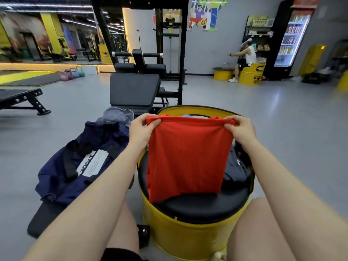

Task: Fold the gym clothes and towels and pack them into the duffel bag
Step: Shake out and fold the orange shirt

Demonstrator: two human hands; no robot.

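The main risk we see is the red garment (188, 157) losing its fold. It hangs doubled over from its top edge in the middle of the frame, its lower hem just brushing the black cushion of the yellow drum seat (188, 228). If either pinch slips, or we swing it left too fast toward the navy duffel bag (75, 162) at centre left, the layers would likely slide apart and drop in a heap. The bag also looks slumped, and we cannot tell whether its mouth is open, so the fabric may catch on the straps.

Our left hand (140, 130) pinches the top left corner between thumb and curled fingers. Our right hand (241, 130) pinches the top right corner the same way. A dark garment (235, 172) lies on the seat at right, behind the red one.
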